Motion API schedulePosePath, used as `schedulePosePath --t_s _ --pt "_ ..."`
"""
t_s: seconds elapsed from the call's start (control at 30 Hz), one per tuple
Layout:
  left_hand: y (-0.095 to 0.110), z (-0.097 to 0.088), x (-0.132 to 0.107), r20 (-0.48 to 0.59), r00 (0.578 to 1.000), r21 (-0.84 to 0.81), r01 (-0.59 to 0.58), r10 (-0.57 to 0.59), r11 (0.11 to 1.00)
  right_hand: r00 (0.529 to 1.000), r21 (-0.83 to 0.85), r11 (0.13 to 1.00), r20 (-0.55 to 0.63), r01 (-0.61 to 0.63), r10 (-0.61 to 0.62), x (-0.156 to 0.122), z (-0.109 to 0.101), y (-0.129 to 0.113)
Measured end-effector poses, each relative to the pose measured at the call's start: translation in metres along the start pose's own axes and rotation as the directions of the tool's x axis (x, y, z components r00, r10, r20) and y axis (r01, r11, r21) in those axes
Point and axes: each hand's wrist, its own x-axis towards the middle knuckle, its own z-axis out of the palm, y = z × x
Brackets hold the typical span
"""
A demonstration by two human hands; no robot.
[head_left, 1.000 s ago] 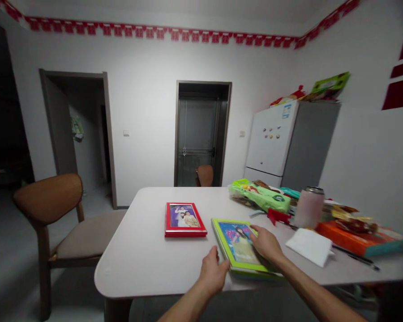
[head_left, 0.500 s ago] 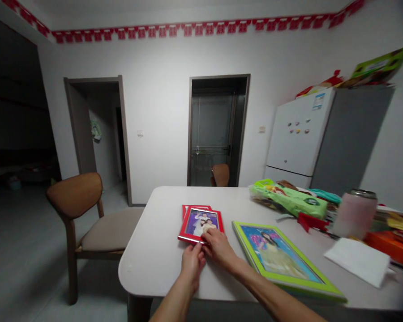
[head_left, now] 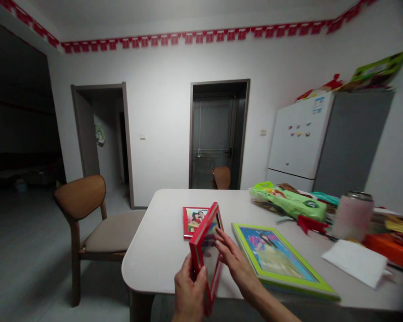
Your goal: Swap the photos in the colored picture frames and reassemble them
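Note:
My left hand grips the lower edge of a red photo frame, lifted off the white table and tilted almost on edge. My right hand rests its spread fingers against the frame's glass side. Behind it a second, smaller red photo frame lies flat on the table. A large green-edged photo frame lies flat just right of my right hand.
A wooden chair stands left of the table. On the right are a green snack packet, a pink tumbler, a white tissue and an orange box. A white fridge stands behind, with two doorways in the far wall.
The upper red frame has been lifted off the smaller one and tipped up on edge. My left hand now grips it from below, and my right hand has risen to its face.

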Motion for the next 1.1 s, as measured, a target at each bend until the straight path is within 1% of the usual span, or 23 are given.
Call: schedulePosePath --t_s 0.03,0.07,0.1,0.13,0.2,0.23,0.27,0.3,0.33,0.4,0.43,0.47,0.53,0.6,0.7,0.8,0.87,0.93,1.0,1.03,1.1 --pt "0.004 -0.004 -0.004 0.067 0.994 0.096 -0.090 0.084 0.991 1.000 0.084 0.996 -0.005 -0.029 0.030 -0.007 -0.002 -0.005" --pt "0.007 -0.009 -0.008 0.143 0.974 0.179 -0.201 0.176 0.963 0.998 0.164 0.985 -0.003 -0.056 0.057 -0.013 -0.005 -0.008" --pt "0.008 -0.013 -0.011 0.223 0.936 0.249 -0.325 0.272 0.912 0.997 0.234 0.969 0.006 -0.079 0.080 -0.019 -0.007 -0.011" --pt "0.006 -0.016 -0.014 0.308 0.879 0.301 -0.453 0.364 0.839 0.995 0.283 0.954 0.016 -0.102 0.102 -0.023 -0.010 -0.012" --pt "-0.001 -0.021 -0.019 0.455 0.743 0.360 -0.657 0.491 0.662 0.987 0.297 0.941 0.035 -0.161 0.158 -0.028 -0.016 -0.012" --pt "-0.006 -0.022 -0.021 0.511 0.684 0.376 -0.723 0.521 0.580 0.981 0.271 0.943 0.059 -0.194 0.185 -0.029 -0.018 -0.010" --pt "-0.013 -0.022 -0.023 0.559 0.640 0.390 -0.764 0.527 0.514 0.974 0.233 0.947 0.094 -0.221 0.204 -0.029 -0.020 -0.007" --pt "-0.019 -0.022 -0.025 0.599 0.612 0.406 -0.788 0.517 0.463 0.967 0.186 0.953 0.134 -0.238 0.215 -0.027 -0.022 -0.003" --pt "-0.025 -0.021 -0.027 0.629 0.597 0.422 -0.800 0.498 0.427 0.960 0.135 0.960 0.173 -0.245 0.220 -0.025 -0.024 0.001" --pt "-0.035 -0.017 -0.032 0.667 0.592 0.451 -0.804 0.453 0.387 0.949 0.020 0.971 0.216 -0.240 0.230 -0.020 -0.029 0.014" --pt "-0.038 -0.015 -0.034 0.675 0.594 0.462 -0.803 0.437 0.377 0.949 -0.057 0.971 0.206 -0.232 0.239 -0.017 -0.031 0.022" --pt "-0.041 -0.013 -0.036 0.677 0.596 0.471 -0.801 0.432 0.369 0.953 -0.147 0.964 0.177 -0.223 0.247 -0.014 -0.033 0.029" --pt "-0.044 -0.008 -0.039 0.681 0.598 0.481 -0.801 0.423 0.356 0.964 -0.344 0.919 0.109 -0.192 0.243 -0.008 -0.038 0.043" --pt "-0.047 -0.003 -0.041 0.665 0.608 0.499 -0.794 0.434 0.347 0.978 -0.516 0.847 0.074 -0.129 0.194 -0.004 -0.041 0.053" --pt "-0.055 0.004 -0.045 0.597 0.643 0.541 -0.764 0.479 0.351 0.991 -0.691 0.723 0.091 -0.008 0.098 0.000 -0.044 0.058" --pt "-0.066 0.010 -0.048 0.551 0.668 0.562 -0.740 0.500 0.370 0.993 -0.831 0.553 0.108 0.064 0.047 0.001 -0.041 0.054" --pt "-0.069 0.011 -0.048 0.557 0.674 0.565 -0.736 0.485 0.373 0.992 -0.894 0.436 0.122 0.103 0.016 0.003 -0.038 0.052" --pt "-0.066 0.008 -0.046 0.604 0.676 0.545 -0.737 0.422 0.401 0.986 -0.915 0.369 0.165 0.161 -0.021 0.005 -0.034 0.050" --pt "-0.054 -0.001 -0.042 0.663 0.693 0.530 -0.701 0.283 0.478 0.975 -0.910 0.354 0.219 0.215 -0.027 0.008 -0.030 0.049" --pt "-0.047 -0.008 -0.039 0.671 0.715 0.547 -0.655 0.195 0.521 0.971 -0.906 0.355 0.240 0.232 -0.023 0.010 -0.029 0.049" --pt "-0.032 -0.022 -0.033 0.638 0.769 0.616 -0.529 0.024 0.583 0.965 -0.901 0.359 0.261 0.245 -0.006 0.013 -0.028 0.048"
